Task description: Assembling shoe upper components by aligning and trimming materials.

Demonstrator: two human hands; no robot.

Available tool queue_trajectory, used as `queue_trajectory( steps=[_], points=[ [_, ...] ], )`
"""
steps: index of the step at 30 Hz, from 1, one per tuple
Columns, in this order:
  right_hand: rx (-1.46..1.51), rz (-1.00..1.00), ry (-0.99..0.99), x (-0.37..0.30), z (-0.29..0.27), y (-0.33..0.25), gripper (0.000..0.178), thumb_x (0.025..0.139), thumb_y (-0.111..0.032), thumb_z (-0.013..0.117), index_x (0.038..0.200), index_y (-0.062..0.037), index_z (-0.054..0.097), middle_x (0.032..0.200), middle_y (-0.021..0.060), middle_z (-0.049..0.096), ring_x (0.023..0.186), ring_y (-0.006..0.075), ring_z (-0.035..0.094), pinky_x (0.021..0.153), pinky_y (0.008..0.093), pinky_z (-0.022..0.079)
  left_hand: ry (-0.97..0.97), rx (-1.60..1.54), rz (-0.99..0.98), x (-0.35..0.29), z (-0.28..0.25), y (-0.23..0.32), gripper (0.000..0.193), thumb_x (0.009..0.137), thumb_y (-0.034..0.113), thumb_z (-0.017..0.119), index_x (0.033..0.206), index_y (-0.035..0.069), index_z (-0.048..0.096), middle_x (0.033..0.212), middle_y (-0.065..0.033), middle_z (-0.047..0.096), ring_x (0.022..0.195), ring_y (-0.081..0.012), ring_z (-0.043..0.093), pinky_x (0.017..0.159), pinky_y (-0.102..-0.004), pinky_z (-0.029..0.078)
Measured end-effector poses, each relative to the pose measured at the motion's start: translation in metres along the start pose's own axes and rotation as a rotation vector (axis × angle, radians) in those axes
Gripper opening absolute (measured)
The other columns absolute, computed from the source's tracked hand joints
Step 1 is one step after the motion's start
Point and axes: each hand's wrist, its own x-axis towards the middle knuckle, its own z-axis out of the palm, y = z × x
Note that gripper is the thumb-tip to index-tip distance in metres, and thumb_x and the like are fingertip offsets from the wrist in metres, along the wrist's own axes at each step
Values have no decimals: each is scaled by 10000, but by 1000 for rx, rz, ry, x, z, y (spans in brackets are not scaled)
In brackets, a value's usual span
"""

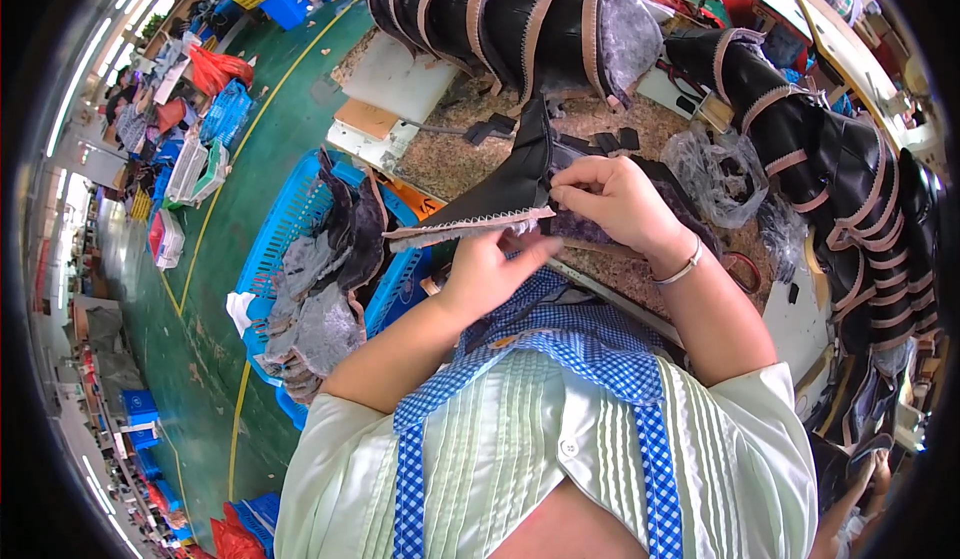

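Observation:
A black boot upper [505,184] with a zigzag-trimmed lower edge and grey fleece lining is held over the near edge of the worktable [450,159]. My left hand [490,271] grips it from below, fingers under the trimmed edge. My right hand [615,204], with a thin bracelet on the wrist, pinches the fleece lining at the upper's right side. Small black cut pieces [610,142] lie on the table just behind the hands.
A curved row of black boot uppers with pink straps [520,19] lies across the table's far side, and another row [850,199] runs down the right. A blue crate [290,229] of grey-lined pieces stands on the green floor at left. Clear plastic bags [715,169] lie right of my hands.

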Motion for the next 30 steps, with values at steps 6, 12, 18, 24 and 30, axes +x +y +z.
queue_trajectory(
  steps=[6,12,18,24,30],
  points=[
    [378,96,141,-7,17,11,152,852,-21,646,989,34,681,835,32,658,718,62,568,672,203,474,74,-506,-234,16,8,-6,148,889,113,654,965,-12,642,847,-10,659,775,-95,613,719,-227,482],
    [679,93,209,-23,26,20,168,821,48,655,989,46,654,946,104,688,876,137,652,803,242,521,225,-504,-268,17,10,-9,145,855,128,701,923,8,655,862,6,641,796,-77,562,749,-221,450],
    [717,110,289,-29,33,29,176,814,40,669,990,39,656,947,96,687,874,127,654,786,233,517,241,-455,-256,21,16,-22,188,857,167,705,941,3,667,865,-9,658,798,-77,572,733,-225,459],
    [677,124,288,-28,34,31,181,831,20,660,1012,26,661,929,65,690,825,115,660,700,210,496,248,-416,-204,22,19,-32,223,864,196,700,957,-5,673,859,-24,670,773,-81,578,714,-230,467],
    [717,126,250,-29,38,30,174,846,-1,656,1018,28,659,928,64,691,788,101,644,698,204,488,245,-452,-220,24,22,-33,212,869,202,694,935,2,671,839,-27,672,761,-84,578,704,-234,467]
  ],
)
